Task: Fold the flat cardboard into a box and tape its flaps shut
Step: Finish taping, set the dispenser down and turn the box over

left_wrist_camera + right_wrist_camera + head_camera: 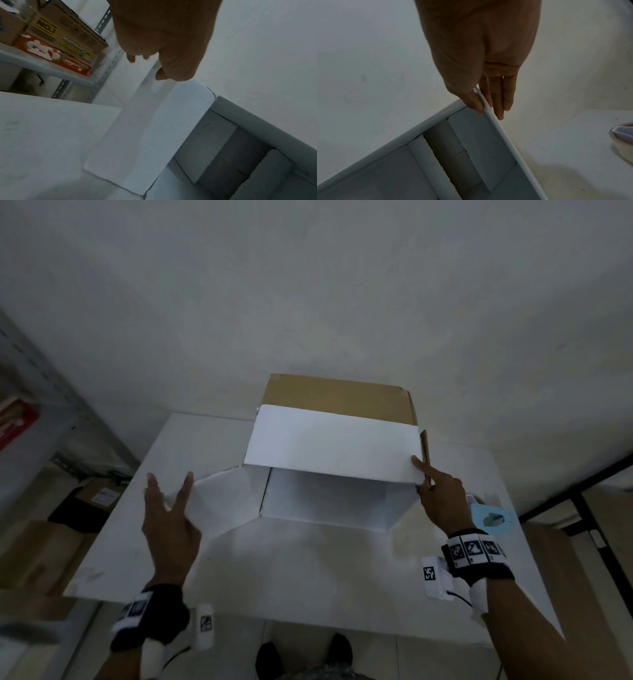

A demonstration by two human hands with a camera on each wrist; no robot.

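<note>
The cardboard box, brown outside and white inside, lies on its side on the white table with its opening toward me. Its top flap juts out over the opening. The left flap swings outward. My left hand rests against that flap's outer edge with two fingers straight and spread; the left wrist view shows the flap running out from under the hand. My right hand pinches the right flap, thumb inside and fingers along the outside of the flap.
A light blue object, seemingly a tape dispenser, lies on the table just right of my right hand. A metal shelf with printed cartons stands at the left, and brown boxes sit below it. A wall is close behind the box.
</note>
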